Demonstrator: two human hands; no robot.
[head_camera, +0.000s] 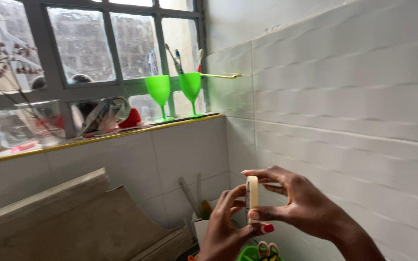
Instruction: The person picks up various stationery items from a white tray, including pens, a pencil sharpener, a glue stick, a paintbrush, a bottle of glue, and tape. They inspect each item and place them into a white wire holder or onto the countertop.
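Both hands worked a roll of tape, held edge-on in a tiled corner.

The roll of masking tape, cream-coloured, stood upright btwn the two hands, low centre of view, just off the white tiled wall. Right hand was clamped on it, thumb under & fingers over the rim, prob. to steady it. Left hand was closed against the near side, fingertips on the edge, as if picking for the loose end; can't tell if any strip was lifted. Up on the window sill, well apart, stood two green goblets, one w/ toothbrushes. Cardboard sheets leaned at left.
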